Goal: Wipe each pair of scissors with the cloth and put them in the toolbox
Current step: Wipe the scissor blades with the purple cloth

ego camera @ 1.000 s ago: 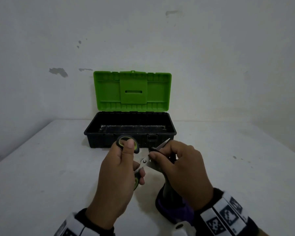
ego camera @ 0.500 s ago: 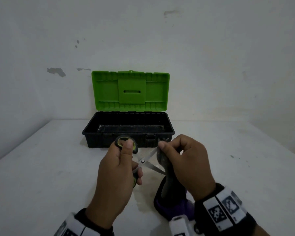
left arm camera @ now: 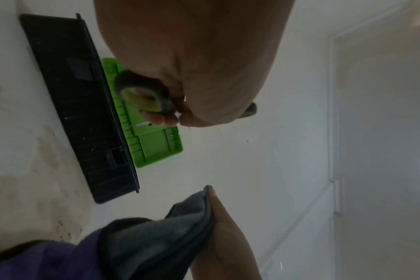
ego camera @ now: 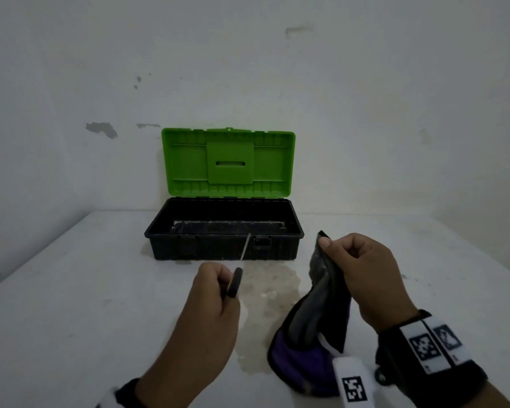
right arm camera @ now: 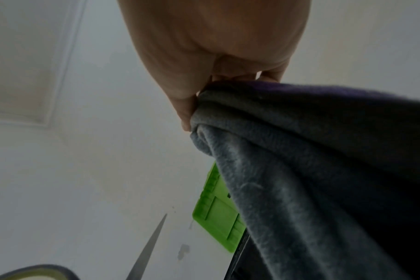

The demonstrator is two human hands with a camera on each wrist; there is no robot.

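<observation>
My left hand [ego camera: 218,285] grips a pair of scissors [ego camera: 235,282] by their black and green handles [left arm camera: 142,96]. The closed blades [ego camera: 246,248] point away from me at the front wall of the toolbox [ego camera: 224,248]. My right hand [ego camera: 357,269] pinches a grey and purple cloth [ego camera: 315,313] by its top edge, and the cloth's lower part lies bunched on the table. The cloth [right arm camera: 312,170] hangs clear of the blade [right arm camera: 147,248]. The toolbox is black with its green lid [ego camera: 228,163] standing open.
The toolbox stands against the white wall at the back of the white table [ego camera: 71,304]. A damp stained patch [ego camera: 265,290] lies on the table between my hands. Nothing shows inside the toolbox from here.
My hands have drawn apart: the right hand pulled the cloth off the blades to the right. The left hand turned the scissors, now closed, to point at the toolbox.
</observation>
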